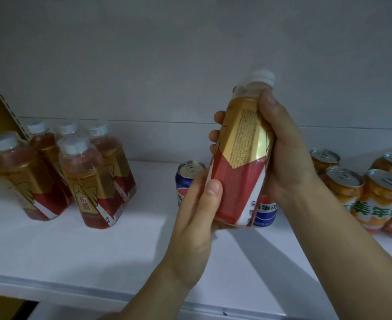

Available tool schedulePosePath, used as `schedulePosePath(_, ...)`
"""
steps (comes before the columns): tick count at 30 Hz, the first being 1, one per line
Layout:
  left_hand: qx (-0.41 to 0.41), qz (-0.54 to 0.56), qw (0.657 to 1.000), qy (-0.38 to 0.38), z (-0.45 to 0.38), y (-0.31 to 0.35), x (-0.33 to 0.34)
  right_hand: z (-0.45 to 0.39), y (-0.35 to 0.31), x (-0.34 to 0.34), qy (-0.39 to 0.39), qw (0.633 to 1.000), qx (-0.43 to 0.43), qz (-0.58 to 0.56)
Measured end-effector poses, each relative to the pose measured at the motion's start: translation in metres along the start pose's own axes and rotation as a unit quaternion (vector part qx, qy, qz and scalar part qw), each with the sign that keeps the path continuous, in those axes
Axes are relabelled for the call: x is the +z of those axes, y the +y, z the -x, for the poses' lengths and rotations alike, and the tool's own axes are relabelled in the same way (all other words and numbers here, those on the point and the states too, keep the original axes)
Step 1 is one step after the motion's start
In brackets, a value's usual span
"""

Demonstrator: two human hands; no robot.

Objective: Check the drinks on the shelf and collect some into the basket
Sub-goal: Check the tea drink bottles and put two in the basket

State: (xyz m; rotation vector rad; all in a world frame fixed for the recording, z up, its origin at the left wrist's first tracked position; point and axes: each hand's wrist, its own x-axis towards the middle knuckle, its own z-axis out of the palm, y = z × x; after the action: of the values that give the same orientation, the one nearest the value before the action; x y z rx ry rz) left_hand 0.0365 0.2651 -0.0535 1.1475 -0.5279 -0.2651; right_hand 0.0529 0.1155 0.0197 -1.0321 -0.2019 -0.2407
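While both hands hold it up above the white shelf (75, 250), the bottle (239, 162) leans a little to the left. It has a white cap, a gold and red label, and a yellow drink inside. The right hand (287, 155) grips the top half of the bottle from the right side. Its thumb sits near the neck, and its fingers (215, 135) curl round the far side and peek out on the left. The left hand (195, 218) holds the bottom part of the bottle. Its thumb presses on the red part of the label, and its other fingers reach under the bottle where they are hard to see.

On the far left of the shelf stands a group of five bottles (63, 176) of the same kind, close together. Just behind the held bottle stand two blue cans (187, 179). One shows on the left of the bottle and one peeks out low on its right. On the right side of the shelf sits a bunch of orange cans (372, 197) with silver tops, packed side by side. A plain grey wall (144, 54) is behind everything.
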Motion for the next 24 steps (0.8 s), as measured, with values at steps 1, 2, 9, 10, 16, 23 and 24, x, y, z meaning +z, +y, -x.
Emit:
schedulePosePath(1,0.024,-0.007,1.000,0.013,-0.001,0.000,0.000,0.000,-0.002,0.001,0.023,1.000,-0.009,0.014)
schedulePosePath(2,0.048,-0.021,0.998,0.020,-0.002,0.001,0.000,0.000,-0.003,0.003,0.042,0.999,-0.014,0.022)
schedulePosePath(9,0.114,-0.141,0.983,0.007,0.001,0.005,0.004,0.001,0.001,0.007,0.053,0.998,-0.003,0.023)
schedulePosePath(10,0.112,-0.136,0.984,0.019,0.000,0.005,0.004,0.001,0.002,0.007,0.052,0.998,-0.003,0.027)
schedulePosePath(16,0.079,-0.011,0.997,0.003,0.001,0.009,-0.002,-0.002,0.003,-0.001,-0.060,0.998,-0.003,-0.012)
schedulePosePath(23,0.049,-0.024,0.998,-0.027,0.005,0.006,0.002,0.002,0.003,-0.001,-0.106,0.992,0.004,-0.072)
schedulePosePath(24,0.051,-0.027,0.998,-0.024,0.004,0.007,0.003,0.003,0.002,-0.002,-0.106,0.992,-0.001,-0.074)
